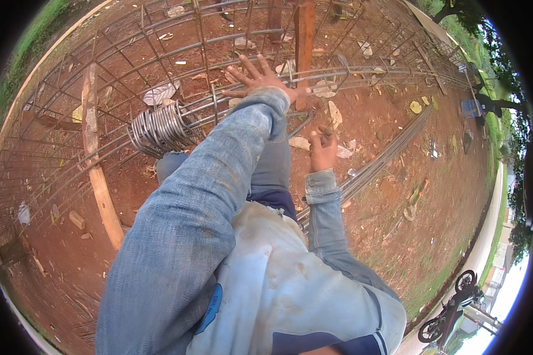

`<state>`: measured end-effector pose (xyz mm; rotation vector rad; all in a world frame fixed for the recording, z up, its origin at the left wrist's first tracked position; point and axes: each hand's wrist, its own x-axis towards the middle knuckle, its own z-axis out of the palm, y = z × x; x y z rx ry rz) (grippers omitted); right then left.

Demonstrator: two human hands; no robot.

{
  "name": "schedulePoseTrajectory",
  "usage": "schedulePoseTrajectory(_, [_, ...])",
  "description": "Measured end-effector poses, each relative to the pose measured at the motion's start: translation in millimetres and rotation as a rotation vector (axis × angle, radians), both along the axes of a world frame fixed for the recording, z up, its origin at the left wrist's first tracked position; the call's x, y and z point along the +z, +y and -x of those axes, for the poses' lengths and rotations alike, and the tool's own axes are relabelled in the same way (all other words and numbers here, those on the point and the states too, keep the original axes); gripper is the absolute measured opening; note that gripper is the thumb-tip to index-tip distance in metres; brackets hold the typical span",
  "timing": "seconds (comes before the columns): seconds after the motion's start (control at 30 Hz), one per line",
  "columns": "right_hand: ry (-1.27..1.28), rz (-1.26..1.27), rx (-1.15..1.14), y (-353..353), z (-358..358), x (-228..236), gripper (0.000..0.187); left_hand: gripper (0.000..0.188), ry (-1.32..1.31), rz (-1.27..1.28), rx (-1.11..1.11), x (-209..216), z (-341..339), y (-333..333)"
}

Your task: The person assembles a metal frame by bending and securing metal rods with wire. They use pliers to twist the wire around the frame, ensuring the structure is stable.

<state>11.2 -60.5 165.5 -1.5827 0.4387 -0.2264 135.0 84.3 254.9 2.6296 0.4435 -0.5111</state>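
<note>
My left hand [257, 80] reaches out over the long steel bars [198, 112], its fingers spread wide. The palm is turned down, and I cannot tell whether it touches the bars. Close by on its left, a bunch of bent steel stirrups [160, 130] hangs packed together around the bars. My right hand [324, 148] is nearer to me and to the right, with its fingers curled closed. Whatever it may hold is hidden or too small to name. A bent rod end [302, 125] shows just left of it.
A wide rebar cage [177, 41] spans the far side. Wooden posts [304, 41] and a long board [98, 171] support or cross it. Loose rods [391, 151] lie on the red soil at right. A person [482, 103] is at far right; a motorcycle [450, 310] stands lower right.
</note>
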Motion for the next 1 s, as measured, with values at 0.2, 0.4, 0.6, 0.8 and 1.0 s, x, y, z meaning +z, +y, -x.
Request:
schedulePoseTrajectory(0.2, [-0.121, -0.045, 0.089, 10.4, -26.2, 13.9, 0.028, 0.123, -0.04, -0.052, 0.051, 16.8, 7.7, 8.5])
schedulePoseTrajectory(0.4, [-0.162, -0.021, 0.327, 45.4, -23.9, 16.2, 0.02, 0.039, -0.424, 0.902, -0.288, -4.1, 79.3, 48.2])
schedulePoseTrajectory(0.6, [-0.172, 0.058, 0.615, 118.2, -16.1, 53.5, 0.043, 0.019, -0.619, 1.124, 0.214, -16.8, 118.6, 99.6])
schedulePoseTrajectory(0.8, [0.061, 1.248, 0.582, 129.2, -92.5, 70.0, 0.136, 0.018, -0.893, 1.075, 0.223, -18.2, 124.5, 175.6])
schedulePoseTrajectory(1.0, [0.297, 1.368, 0.676, 149.8, -116.8, 74.7, 0.138, 0.019, -0.865, 1.05, 0.315, -30.5, 143.7, 197.9])
